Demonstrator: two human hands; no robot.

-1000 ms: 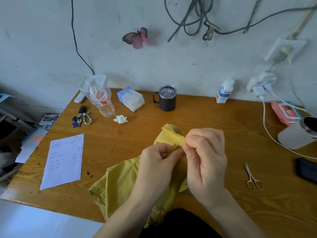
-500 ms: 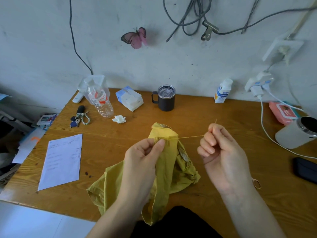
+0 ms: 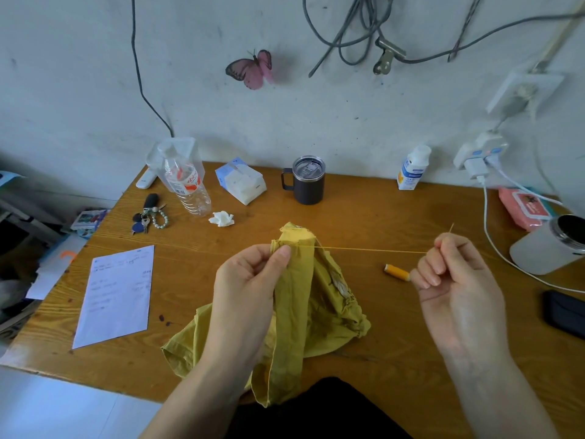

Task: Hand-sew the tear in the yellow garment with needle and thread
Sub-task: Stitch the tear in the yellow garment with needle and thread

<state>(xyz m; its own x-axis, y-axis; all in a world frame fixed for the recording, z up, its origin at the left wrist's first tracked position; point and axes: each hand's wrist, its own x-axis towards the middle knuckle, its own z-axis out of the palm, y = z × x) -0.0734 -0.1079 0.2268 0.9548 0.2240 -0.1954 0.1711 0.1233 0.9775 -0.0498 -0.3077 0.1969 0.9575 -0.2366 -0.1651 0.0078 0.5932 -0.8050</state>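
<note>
The yellow garment [image 3: 319,299] lies bunched at the table's near edge, one fold lifted. My left hand [image 3: 250,280] pinches that raised fold between thumb and fingers. A taut yellow thread [image 3: 370,249] runs from the fold to the right. My right hand [image 3: 456,277] pinches the needle [image 3: 450,228], whose tip sticks up above the fingers. A yellow thread spool [image 3: 397,272] lies on the table just left of my right hand.
On the wooden table [image 3: 364,217] stand a dark mug [image 3: 307,180], a water bottle [image 3: 186,185], a tissue pack [image 3: 240,183], keys [image 3: 148,215], a paper sheet [image 3: 117,296], a white bottle [image 3: 413,167], a pink wipes pack [image 3: 522,209], a white cup [image 3: 550,245], a white cable [image 3: 493,245] and a dark phone [image 3: 565,313].
My right hand has drawn the needle out to the right, pulling the thread taut and longer. The left hand keeps its pinch on the fold. The spool has come into view.
</note>
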